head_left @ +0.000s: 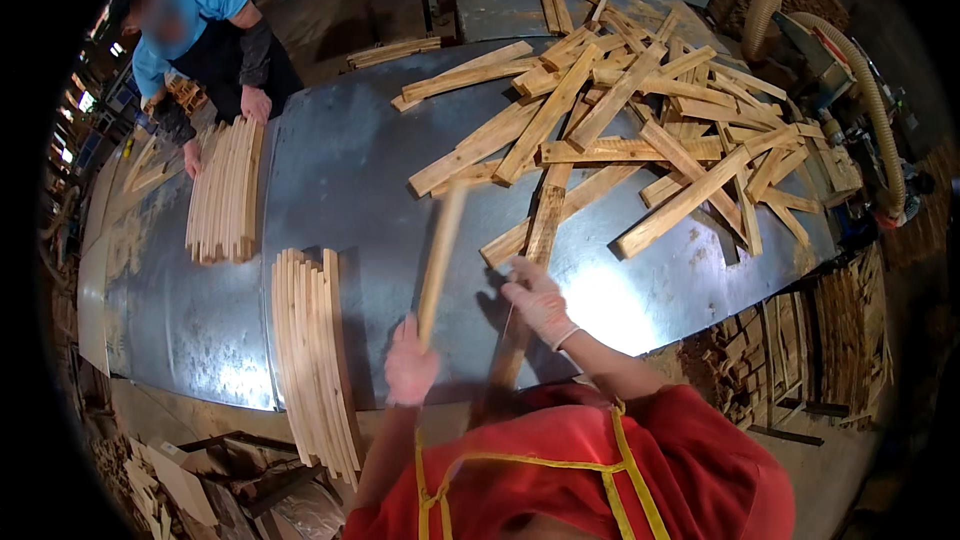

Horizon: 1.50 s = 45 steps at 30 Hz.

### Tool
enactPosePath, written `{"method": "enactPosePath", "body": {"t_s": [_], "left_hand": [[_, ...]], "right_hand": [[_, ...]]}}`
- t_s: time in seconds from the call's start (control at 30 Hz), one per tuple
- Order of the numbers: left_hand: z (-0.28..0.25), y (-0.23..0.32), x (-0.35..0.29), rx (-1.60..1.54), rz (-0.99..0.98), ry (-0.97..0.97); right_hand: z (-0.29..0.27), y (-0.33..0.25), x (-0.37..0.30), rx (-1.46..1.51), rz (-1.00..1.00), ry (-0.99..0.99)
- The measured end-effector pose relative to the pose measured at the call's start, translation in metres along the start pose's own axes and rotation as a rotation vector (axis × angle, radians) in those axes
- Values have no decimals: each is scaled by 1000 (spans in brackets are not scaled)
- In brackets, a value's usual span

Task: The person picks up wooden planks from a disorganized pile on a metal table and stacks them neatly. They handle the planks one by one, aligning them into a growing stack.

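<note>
My left hand, in a pale glove, is closed round the near end of a narrow wooden strip. The strip stands up from the hand and is smeared by motion. My gloved right hand has its fingers bent over the edge of a darker wooden board. That board runs from the loose heap towards my body. To the left of my left hand lies a neat row of wooden strips, side by side, their near ends past the table edge.
A heap of loose boards covers the right side of the metal table. At the far left a co-worker in a blue shirt touches another row of strips. A ribbed hose hangs at the right; stacked wood stands below.
</note>
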<state>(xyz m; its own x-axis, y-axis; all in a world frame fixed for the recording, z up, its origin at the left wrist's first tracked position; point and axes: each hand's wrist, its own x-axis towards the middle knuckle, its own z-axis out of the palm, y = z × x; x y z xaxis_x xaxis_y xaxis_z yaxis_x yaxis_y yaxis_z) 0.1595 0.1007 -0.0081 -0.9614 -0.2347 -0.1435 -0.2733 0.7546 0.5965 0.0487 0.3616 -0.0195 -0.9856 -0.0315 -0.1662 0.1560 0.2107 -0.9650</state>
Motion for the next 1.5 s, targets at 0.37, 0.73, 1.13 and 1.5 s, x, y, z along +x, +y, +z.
{"method": "enactPosePath", "body": {"t_s": [0.37,0.73,1.13,1.5], "left_hand": [[-47,-131,-80,789,-137,291],[80,73,3,344,363,-5],[60,98,25,-543,-195,-394],[-39,-101,-67,795,-176,232]], "right_hand": [[-215,67,52,-125,320,958],[-190,84,54,486,442,252],[-246,36,101,-1331,-335,-179],[-115,-21,33,-1169,-696,-301]]}}
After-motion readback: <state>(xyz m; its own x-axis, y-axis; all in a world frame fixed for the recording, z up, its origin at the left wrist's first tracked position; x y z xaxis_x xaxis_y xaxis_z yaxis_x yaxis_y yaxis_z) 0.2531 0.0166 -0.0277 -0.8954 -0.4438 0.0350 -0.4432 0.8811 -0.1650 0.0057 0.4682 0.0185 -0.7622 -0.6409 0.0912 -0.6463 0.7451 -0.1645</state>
